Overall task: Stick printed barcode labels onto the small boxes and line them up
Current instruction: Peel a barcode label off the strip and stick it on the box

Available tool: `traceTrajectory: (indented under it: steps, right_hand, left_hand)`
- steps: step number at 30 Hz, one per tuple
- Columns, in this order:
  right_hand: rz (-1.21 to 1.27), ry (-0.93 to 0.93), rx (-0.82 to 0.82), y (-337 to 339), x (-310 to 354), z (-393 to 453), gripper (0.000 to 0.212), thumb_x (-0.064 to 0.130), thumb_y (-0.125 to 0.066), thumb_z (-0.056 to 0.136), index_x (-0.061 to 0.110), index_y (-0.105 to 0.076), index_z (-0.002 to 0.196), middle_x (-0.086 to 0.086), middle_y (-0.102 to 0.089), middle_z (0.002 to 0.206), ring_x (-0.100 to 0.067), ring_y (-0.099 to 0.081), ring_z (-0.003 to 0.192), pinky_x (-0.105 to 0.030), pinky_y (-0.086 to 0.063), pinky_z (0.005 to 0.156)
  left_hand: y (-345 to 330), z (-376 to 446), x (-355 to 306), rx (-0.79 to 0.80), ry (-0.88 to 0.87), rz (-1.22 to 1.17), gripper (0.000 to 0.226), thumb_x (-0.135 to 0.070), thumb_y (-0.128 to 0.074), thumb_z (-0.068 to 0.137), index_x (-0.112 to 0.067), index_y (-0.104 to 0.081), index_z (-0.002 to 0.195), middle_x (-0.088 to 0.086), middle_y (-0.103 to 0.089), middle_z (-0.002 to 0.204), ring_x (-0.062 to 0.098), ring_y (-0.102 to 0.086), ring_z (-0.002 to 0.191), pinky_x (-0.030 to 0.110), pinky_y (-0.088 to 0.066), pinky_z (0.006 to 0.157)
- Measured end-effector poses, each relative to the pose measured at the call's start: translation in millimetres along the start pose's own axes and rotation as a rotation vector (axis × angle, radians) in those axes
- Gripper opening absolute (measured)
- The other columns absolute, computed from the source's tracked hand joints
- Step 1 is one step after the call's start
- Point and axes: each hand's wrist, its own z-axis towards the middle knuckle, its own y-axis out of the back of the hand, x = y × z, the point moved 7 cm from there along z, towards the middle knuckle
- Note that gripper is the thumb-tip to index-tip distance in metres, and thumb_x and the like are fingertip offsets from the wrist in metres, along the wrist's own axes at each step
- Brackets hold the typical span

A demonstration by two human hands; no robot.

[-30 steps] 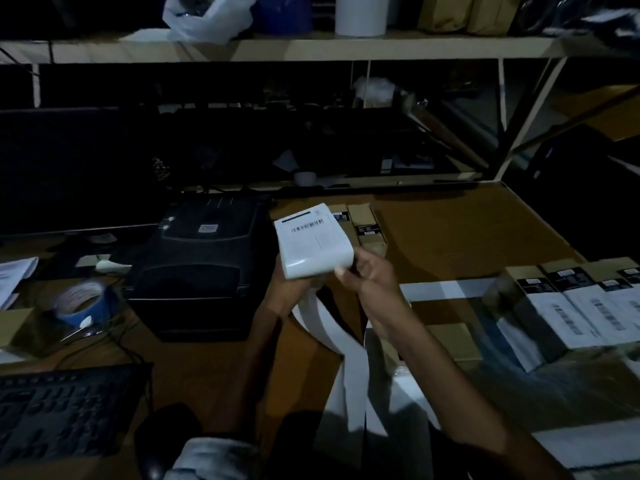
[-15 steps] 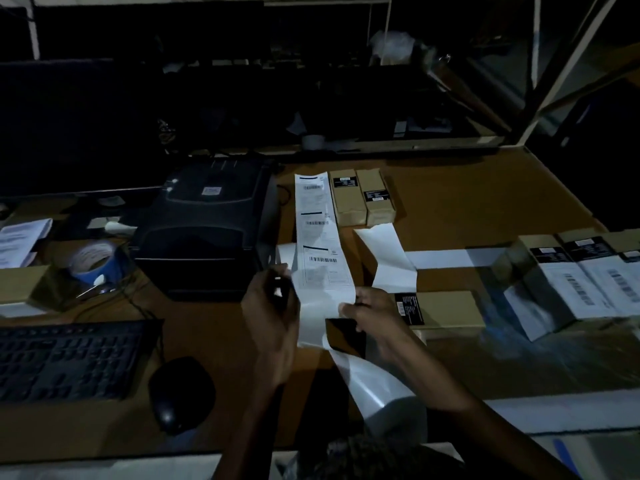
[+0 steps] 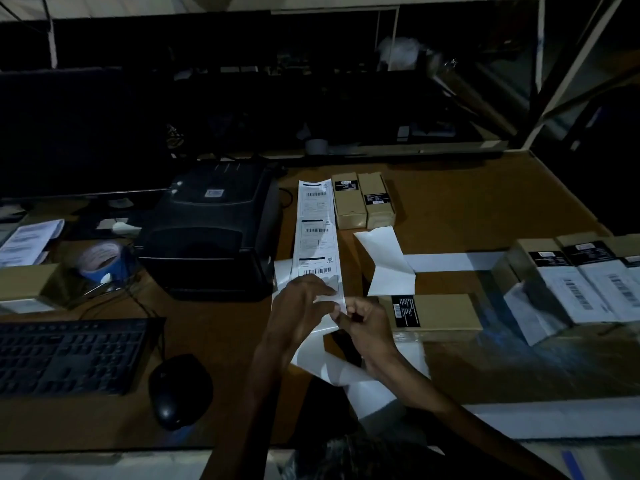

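A strip of printed barcode labels (image 3: 317, 233) was laid along the middle of the table (image 3: 485, 202), running from beside the label printer (image 3: 211, 230) toward the near edge. Its near end was worked by both hands: the left hand (image 3: 298, 306) was rested on the strip with fingers fairly straight, pressing it down, while the right hand (image 3: 363, 320) was pinched on the strip's lower corner, apparently to peel a label from its backing, though the exact grip could not be made out in the dim light. Three printed labels were counted on the strip, none yet removed. Two unlabelled boxes (image 3: 362, 200) were stood side by side toward the far edge, just beside the strip, and one more unlabelled box (image 3: 436, 315) was lain just right of the hands. At the right edge a row of labelled boxes (image 3: 581, 278) was already lined up. The task was judged to be well under way, with at least three boxes left.
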Motion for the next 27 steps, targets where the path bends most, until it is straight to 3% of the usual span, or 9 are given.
traceTrajectory:
  steps: [3, 6, 9, 15, 19, 21, 24, 27]
  right_hand:
    - [-0.029, 0.046, -0.031, 0.4, -4.3, 3.5, 0.005, 0.011, -0.076, 0.089, 0.008, -0.075, 0.092, -0.025, -0.070, 0.098, -0.036, -0.068, 0.096, -0.047, -0.057, 0.088]
    - [-0.065, 0.072, -0.038, -1.0, -7.2, 7.2, 0.005, 0.011, -0.077, 0.088, 0.009, -0.073, 0.090, -0.026, -0.067, 0.097, -0.030, -0.068, 0.089, -0.048, -0.056, 0.087]
    - [-0.090, 0.083, -0.042, -1.6, -10.9, 10.0, 0.015, 0.010, -0.077, 0.087, 0.000, -0.068, 0.092, -0.027, -0.064, 0.096, -0.035, -0.066, 0.091, -0.048, -0.056, 0.087]
    - [-0.089, 0.094, -0.046, -3.6, -10.6, 9.4, 0.019, 0.012, -0.078, 0.086, -0.001, -0.064, 0.085, -0.027, -0.063, 0.091, -0.018, -0.060, 0.081, -0.046, -0.057, 0.081]
    - [-0.087, 0.103, -0.056, -2.3, -3.8, 6.3, 0.017, 0.008, -0.078, 0.086, 0.012, -0.066, 0.074, -0.021, -0.065, 0.082, -0.022, -0.062, 0.077, -0.039, -0.057, 0.080]
    - [-0.095, 0.099, -0.049, -3.1, -3.2, 4.9, 0.009, 0.007, -0.077, 0.086, 0.011, -0.071, 0.081, -0.021, -0.068, 0.088, -0.031, -0.066, 0.083, -0.041, -0.057, 0.081]
    - [-0.117, 0.073, -0.022, -3.6, -5.3, 5.1, 0.006, 0.008, -0.076, 0.088, 0.013, -0.072, 0.088, -0.016, -0.071, 0.090, -0.026, -0.069, 0.086, -0.042, -0.058, 0.077]
    - [-0.160, 0.019, 0.021, -4.8, -3.5, 3.4, 0.021, 0.007, -0.072, 0.090, 0.027, -0.069, 0.094, -0.004, -0.074, 0.092, -0.018, -0.071, 0.083, -0.031, -0.058, 0.068]
  left_hand:
    - [1.0, -1.2, -6.1, -0.011, -0.083, 0.025, 0.015, -0.025, -0.077, 0.083, -0.021, -0.080, 0.097, -0.007, -0.070, 0.101, 0.009, -0.062, 0.097, 0.036, -0.053, 0.083]
    - [-1.4, -1.6, -10.1, -0.005, -0.158, 0.099, 0.013, -0.026, -0.071, 0.089, -0.018, -0.079, 0.096, -0.005, -0.069, 0.098, 0.012, -0.062, 0.097, 0.037, -0.053, 0.081]
    - [-3.2, -1.7, -10.2, -0.001, -0.197, 0.157, 0.018, -0.027, -0.064, 0.094, -0.017, -0.078, 0.093, -0.005, -0.068, 0.095, 0.013, -0.062, 0.094, 0.039, -0.054, 0.078]
    - [0.1, -1.6, -11.5, -0.027, -0.249, 0.185, 0.019, -0.033, -0.062, 0.094, -0.023, -0.077, 0.087, -0.010, -0.066, 0.089, 0.008, -0.062, 0.087, 0.033, -0.053, 0.071]
    - [1.7, 1.5, -14.5, 0.002, -0.291, 0.216, 0.019, -0.025, -0.061, 0.095, -0.019, -0.077, 0.087, -0.003, -0.069, 0.088, 0.014, -0.064, 0.084, 0.030, -0.052, 0.072]
    - [2.5, 3.4, -15.3, -0.011, -0.298, 0.221, 0.020, -0.019, -0.060, 0.095, -0.013, -0.076, 0.085, 0.003, -0.071, 0.086, 0.018, -0.066, 0.081, 0.030, -0.053, 0.072]
    - [8.0, 7.3, -9.1, -0.081, -0.226, 0.171, 0.024, -0.019, -0.056, 0.095, -0.006, -0.075, 0.089, 0.010, -0.072, 0.089, 0.023, -0.068, 0.082, 0.033, -0.055, 0.076]
    - [18.3, 11.2, -4.1, -0.174, -0.175, 0.141, 0.024, -0.020, -0.055, 0.096, -0.003, -0.073, 0.094, 0.014, -0.072, 0.094, 0.026, -0.068, 0.086, 0.036, -0.057, 0.077]
